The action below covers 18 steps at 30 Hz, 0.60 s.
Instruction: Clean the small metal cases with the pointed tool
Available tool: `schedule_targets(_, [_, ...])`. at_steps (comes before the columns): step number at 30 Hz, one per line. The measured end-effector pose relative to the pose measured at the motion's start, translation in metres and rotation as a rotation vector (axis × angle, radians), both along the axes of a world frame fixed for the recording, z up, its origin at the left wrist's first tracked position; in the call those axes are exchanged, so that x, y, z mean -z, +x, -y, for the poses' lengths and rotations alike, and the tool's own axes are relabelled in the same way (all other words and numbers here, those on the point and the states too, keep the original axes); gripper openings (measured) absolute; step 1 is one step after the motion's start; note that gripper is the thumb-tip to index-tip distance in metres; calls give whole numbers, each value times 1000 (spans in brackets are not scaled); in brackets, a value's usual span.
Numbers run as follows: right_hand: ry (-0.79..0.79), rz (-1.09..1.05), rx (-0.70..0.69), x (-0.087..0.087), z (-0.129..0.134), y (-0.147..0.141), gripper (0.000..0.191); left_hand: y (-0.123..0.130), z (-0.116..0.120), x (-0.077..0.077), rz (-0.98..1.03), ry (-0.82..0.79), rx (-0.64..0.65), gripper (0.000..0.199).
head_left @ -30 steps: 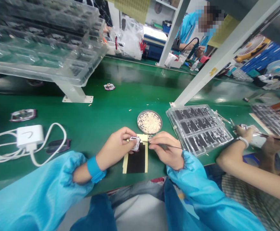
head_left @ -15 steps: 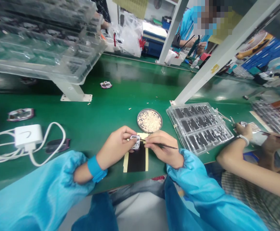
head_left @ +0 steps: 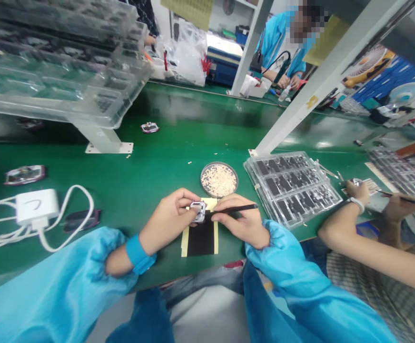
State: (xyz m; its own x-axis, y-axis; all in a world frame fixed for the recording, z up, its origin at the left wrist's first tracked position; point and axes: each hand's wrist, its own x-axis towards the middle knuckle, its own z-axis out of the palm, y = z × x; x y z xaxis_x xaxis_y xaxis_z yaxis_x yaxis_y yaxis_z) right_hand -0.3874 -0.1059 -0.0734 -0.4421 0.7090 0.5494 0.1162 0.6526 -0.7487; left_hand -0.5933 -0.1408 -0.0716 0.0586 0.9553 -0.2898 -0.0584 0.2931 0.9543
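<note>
Between the thumb and fingers of my left hand point(head_left: 170, 216) is a small white-framed device part point(head_left: 198, 212), held above a black pad point(head_left: 201, 240) edged with yellow tape. My right hand point(head_left: 241, 221) pinches dark tweezers point(head_left: 239, 208), whose tip points left beside the part; whether it touches cannot be made out. Just beyond my hands sits a round dish point(head_left: 219, 179) filled with tiny pale and dark pieces.
Clear trays of dark parts point(head_left: 293, 186) lie to the right, near a co-worker's arms point(head_left: 360, 233). A white charger point(head_left: 37, 206) with looped cable lies left. Stacked plastic trays point(head_left: 61, 90) stand upper left; a white post point(head_left: 300, 95) rises behind.
The tweezers in my right hand have turned, their back end now higher and closer to level. My left hand still holds the part. The whole view has shifted slightly.
</note>
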Motion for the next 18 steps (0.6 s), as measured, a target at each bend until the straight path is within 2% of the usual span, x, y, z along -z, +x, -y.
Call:
schedule_targets(10, [-117,-101,-43,-6,0,1,7,-1,-1,-2,64,33,-59,38])
schedule_targets(18, [-165,-127,-118,-5,0,2,8,0,-1,-5,101,65,-109,40])
